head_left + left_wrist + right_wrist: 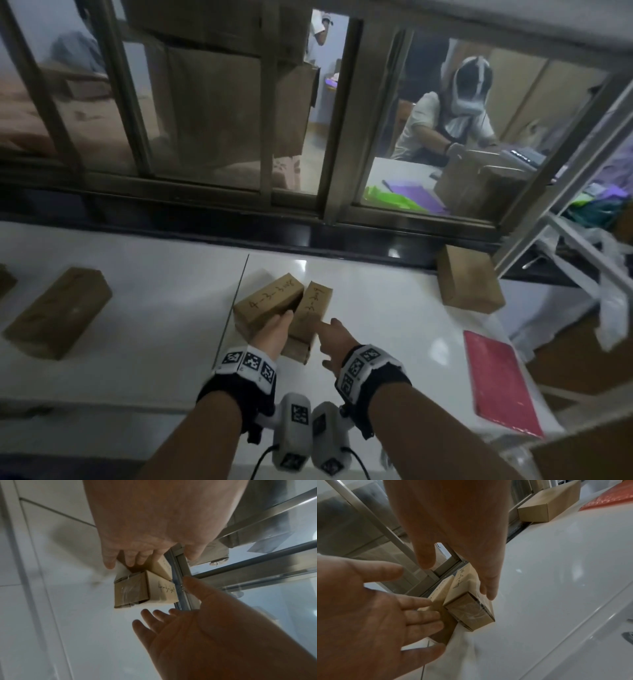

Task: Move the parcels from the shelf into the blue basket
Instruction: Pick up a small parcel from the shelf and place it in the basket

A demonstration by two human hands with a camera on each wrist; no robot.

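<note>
Two small brown parcels with handwritten numbers lie side by side on the white shelf [154,308]. The left parcel [267,301] is angled against the right parcel [310,318]. My left hand [279,320] reaches from the near side with straight, spread fingers [419,609] touching the left parcel's [439,592] near end. My right hand [329,330] is open beside the right parcel [469,609], one fingertip [488,593] against its right side. In the left wrist view both hands flank the right parcel [132,592] and the left parcel [161,568]. The blue basket is not in view.
More brown parcels lie at the left [58,311] and back right [469,284]. A red padded envelope [500,380] lies at the right. A window frame [339,120] borders the shelf's back; a seated person is behind the glass.
</note>
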